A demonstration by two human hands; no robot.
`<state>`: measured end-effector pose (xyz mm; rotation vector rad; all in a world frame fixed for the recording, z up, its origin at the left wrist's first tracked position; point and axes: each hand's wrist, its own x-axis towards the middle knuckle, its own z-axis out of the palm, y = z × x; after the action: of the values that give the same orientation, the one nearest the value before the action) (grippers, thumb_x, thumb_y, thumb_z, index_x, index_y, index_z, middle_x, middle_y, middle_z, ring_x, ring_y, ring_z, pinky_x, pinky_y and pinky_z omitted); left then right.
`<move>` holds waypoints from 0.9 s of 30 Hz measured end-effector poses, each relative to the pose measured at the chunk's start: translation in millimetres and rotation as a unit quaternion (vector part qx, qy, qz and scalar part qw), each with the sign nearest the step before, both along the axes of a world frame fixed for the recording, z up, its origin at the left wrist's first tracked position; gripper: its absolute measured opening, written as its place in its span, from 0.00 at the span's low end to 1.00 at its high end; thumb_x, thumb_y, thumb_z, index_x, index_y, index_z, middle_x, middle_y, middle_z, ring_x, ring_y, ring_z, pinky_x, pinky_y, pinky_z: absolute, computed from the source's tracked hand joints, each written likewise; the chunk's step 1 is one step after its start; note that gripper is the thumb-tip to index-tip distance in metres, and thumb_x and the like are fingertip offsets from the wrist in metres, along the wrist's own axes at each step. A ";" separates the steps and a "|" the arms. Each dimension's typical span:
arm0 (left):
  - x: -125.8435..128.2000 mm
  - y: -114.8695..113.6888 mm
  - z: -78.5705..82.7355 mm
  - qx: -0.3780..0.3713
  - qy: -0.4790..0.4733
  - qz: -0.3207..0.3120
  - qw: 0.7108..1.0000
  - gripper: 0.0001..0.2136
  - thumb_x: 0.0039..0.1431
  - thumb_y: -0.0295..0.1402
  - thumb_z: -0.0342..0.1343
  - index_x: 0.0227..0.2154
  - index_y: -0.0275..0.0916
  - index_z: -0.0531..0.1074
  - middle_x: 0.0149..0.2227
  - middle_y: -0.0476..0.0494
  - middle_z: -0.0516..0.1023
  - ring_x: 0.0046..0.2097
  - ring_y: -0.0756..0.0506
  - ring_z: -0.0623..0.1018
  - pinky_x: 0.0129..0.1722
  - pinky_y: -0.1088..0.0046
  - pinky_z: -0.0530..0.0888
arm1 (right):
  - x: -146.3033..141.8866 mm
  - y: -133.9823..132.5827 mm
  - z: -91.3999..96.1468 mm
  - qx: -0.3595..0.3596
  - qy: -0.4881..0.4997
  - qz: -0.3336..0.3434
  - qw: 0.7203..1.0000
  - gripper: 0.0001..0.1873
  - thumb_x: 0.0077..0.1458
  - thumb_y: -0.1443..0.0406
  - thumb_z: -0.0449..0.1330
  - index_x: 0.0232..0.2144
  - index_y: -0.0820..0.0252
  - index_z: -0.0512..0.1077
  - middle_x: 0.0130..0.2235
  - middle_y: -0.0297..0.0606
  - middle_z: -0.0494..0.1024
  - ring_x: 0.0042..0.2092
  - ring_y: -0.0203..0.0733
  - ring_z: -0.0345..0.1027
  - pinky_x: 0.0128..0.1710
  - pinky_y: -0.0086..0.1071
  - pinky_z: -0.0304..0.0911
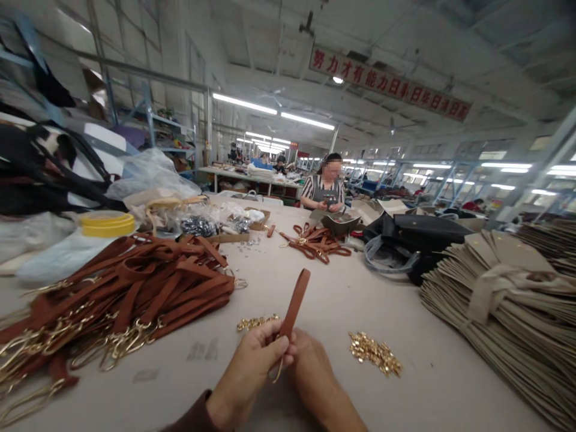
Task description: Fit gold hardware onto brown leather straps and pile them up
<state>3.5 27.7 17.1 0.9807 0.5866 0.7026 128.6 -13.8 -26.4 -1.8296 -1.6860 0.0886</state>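
My left hand [256, 363] pinches the lower end of a brown leather strap [294, 303] that stands upright above the table. A gold ring hangs below my fingers. My right hand [310, 369] is closed against the same strap end, knuckles up. Small gold metal fittings lie in a heap [375, 354] to the right of my hands. A smaller cluster of gold fittings [256, 323] lies just behind my left hand.
A big pile of brown straps with gold clasps [121, 294] covers the table's left. Stacked beige bag panels [504, 300] fill the right. Another strap bundle [315, 243], black bags [418, 237] and a seated person [326, 189] are at the far end.
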 end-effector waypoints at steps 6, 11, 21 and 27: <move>-3.7 -3.4 -2.7 -0.010 0.047 -0.011 0.999 0.14 0.47 0.33 0.64 0.38 0.35 0.75 0.37 0.43 0.79 0.33 0.51 0.76 0.30 0.79 0.69 | 28.8 -31.2 6.0 -0.049 0.051 -0.047 0.996 0.13 0.62 0.66 0.49 0.30 0.59 0.71 0.30 0.37 0.76 0.32 0.39 0.68 0.33 0.28 0.60; -4.6 1.0 -4.5 -0.012 0.088 0.022 0.996 0.13 0.50 0.30 0.61 0.40 0.34 0.73 0.38 0.42 0.80 0.34 0.50 0.77 0.26 0.80 0.66 | 41.4 -57.9 -1.0 -0.028 0.065 -0.074 0.995 0.12 0.62 0.64 0.51 0.28 0.58 0.69 0.28 0.35 0.75 0.31 0.39 0.68 0.32 0.30 0.59; -5.5 3.5 -12.9 -0.019 0.079 0.023 0.996 0.15 0.49 0.32 0.63 0.41 0.35 0.73 0.39 0.41 0.80 0.34 0.49 0.78 0.30 0.78 0.70 | 31.2 -51.9 0.6 -0.073 -0.107 0.001 0.992 0.12 0.63 0.67 0.51 0.37 0.55 0.75 0.33 0.38 0.74 0.38 0.40 0.68 0.40 0.30 0.60; -5.3 -2.5 -14.4 -0.019 0.078 -0.017 0.997 0.15 0.49 0.33 0.62 0.40 0.35 0.73 0.39 0.42 0.80 0.35 0.49 0.79 0.33 0.76 0.71 | 27.9 -48.2 4.3 -0.094 -0.119 -0.007 0.988 0.12 0.63 0.70 0.50 0.32 0.58 0.73 0.33 0.39 0.73 0.38 0.42 0.66 0.39 0.32 0.58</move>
<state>-1.7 25.2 2.6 1.0142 0.7158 0.5852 156.5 -62.0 -22.1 -2.0598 -1.8822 0.0248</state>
